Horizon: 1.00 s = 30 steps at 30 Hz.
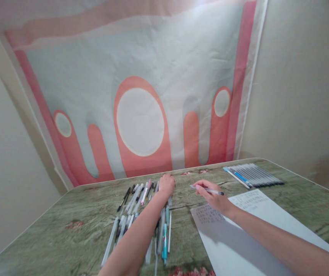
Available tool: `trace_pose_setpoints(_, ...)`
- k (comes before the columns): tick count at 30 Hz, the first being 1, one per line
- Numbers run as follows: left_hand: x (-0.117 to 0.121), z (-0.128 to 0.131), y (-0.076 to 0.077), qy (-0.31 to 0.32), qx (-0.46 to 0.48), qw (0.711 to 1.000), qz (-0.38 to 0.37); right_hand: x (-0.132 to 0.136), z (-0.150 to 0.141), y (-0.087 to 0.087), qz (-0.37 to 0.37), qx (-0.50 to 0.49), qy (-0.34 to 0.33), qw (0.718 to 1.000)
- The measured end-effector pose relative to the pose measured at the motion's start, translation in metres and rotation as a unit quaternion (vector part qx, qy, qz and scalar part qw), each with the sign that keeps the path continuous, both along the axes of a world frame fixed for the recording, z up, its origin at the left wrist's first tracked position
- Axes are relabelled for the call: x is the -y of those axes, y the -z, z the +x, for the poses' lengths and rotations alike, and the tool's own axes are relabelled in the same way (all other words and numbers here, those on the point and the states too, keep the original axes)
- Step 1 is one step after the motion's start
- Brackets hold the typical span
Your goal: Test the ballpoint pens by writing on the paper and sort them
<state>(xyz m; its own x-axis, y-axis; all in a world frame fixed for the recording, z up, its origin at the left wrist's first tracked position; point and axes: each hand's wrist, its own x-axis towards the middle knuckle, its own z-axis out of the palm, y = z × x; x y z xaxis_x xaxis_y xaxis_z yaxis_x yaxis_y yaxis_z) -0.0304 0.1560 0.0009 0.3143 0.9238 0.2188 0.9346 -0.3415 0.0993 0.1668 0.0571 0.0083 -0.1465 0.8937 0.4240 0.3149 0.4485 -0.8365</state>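
Note:
My right hand (pixel 210 195) pinches a clear pen (pixel 207 189) that lies roughly level, its dark tip pointing right, just above the far left corner of a white sheet (pixel 256 234) with rows of small writing. My left hand (pixel 166 184) is curled into a loose fist and rests on the far end of a heap of loose pens (pixel 141 214) spread over the table; whether its fingers hold a pen is hidden.
A neat row of grey and blue pens (pixel 252 175) lies at the far right of the wood-patterned table (pixel 80 214). A pink and pale blue printed cloth (pixel 141 96) hangs on the wall behind. Plain walls stand on both sides.

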Motion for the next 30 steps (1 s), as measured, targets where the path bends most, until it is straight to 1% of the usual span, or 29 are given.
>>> trace_pose_setpoints(3, 0.017, 0.008, 0.000, 0.021, 0.059, 0.998, 0.002, 0.000, 0.000, 0.013, -0.010, -0.035, 0.010, 0.999)
trace_pose_setpoints(5, 0.033, 0.015, 0.001, 0.034, 0.108, 0.994, -0.011, 0.000, 0.001, 0.020, -0.005, -0.055, 0.031, 0.998)
trace_pose_setpoints(6, 0.042, 0.019, 0.002, 0.039, 0.148, 0.988, -0.026, 0.001, 0.001, 0.023, 0.002, -0.057, 0.044, 0.997)
trace_pose_setpoints(7, 0.051, 0.022, 0.003, 0.040, 0.270, 0.959, -0.080, 0.002, 0.002, 0.025, 0.012, -0.052, 0.057, 0.997)
trace_pose_setpoints(8, 0.059, 0.025, 0.005, 0.030, 0.382, 0.913, -0.137, 0.004, 0.002, 0.026, 0.022, -0.041, 0.068, 0.997)
trace_pose_setpoints(9, 0.067, 0.027, 0.006, 0.024, 0.476, 0.860, -0.182, 0.005, 0.003, 0.026, 0.033, -0.028, 0.079, 0.996)
trace_pose_setpoints(10, 0.075, 0.029, 0.008, 0.017, 0.549, 0.807, -0.215, 0.007, 0.003, 0.026, 0.043, -0.014, 0.088, 0.995)
trace_pose_setpoints(11, 0.081, 0.031, 0.009, 0.010, 0.605, 0.761, -0.237, 0.008, 0.003, 0.026, 0.053, -0.003, 0.097, 0.994)
trace_pose_setpoints(12, 0.086, 0.032, 0.010, 0.005, 0.647, 0.720, -0.252, 0.009, 0.003, 0.025, 0.065, 0.005, 0.103, 0.993)
trace_pose_setpoints(13, 0.091, 0.032, 0.011, 0.001, 0.680, 0.685, -0.262, 0.011, 0.002, 0.025, 0.078, 0.011, 0.106, 0.991)
trace_pose_setpoints(14, 0.094, 0.033, 0.012, -0.002, 0.705, 0.655, -0.271, 0.012, 0.002, 0.024, 0.090, 0.015, 0.106, 0.990)
trace_pose_setpoints(16, 0.099, 0.033, 0.012, -0.003, 0.738, 0.609, -0.289, 0.015, 0.000, 0.024, 0.103, 0.016, 0.098, 0.990)
trace_pose_setpoints(19, 0.105, 0.033, 0.010, -0.009, 0.761, 0.565, -0.318, 0.019, 0.000, 0.023, 0.086, -0.004, 0.074, 0.994)
trace_pose_setpoints(22, 0.110, 0.035, 0.009, -0.020, 0.777, 0.531, -0.338, 0.023, 0.000, 0.019, 0.040, -0.042, 0.053, 0.997)
trace_pose_setpoints(25, 0.113, 0.037, 0.008, -0.012, 0.794, 0.499, -0.347, 0.024, 0.001, 0.012, -0.001, -0.101, 0.048, 0.994)
trace_pose_setpoints(28, 0.115, 0.040, 0.010, 0.008, 0.804, 0.480, -0.351, 0.025, -0.002, 0.007, -0.037, -0.180, 0.039, 0.982)
trace_pose_setpoints(30, 0.116, 0.042, 0.012, 0.022, 0.810, 0.474, -0.346, 0.026, -0.005, 0.007, -0.070, -0.225, 0.014, 0.972)
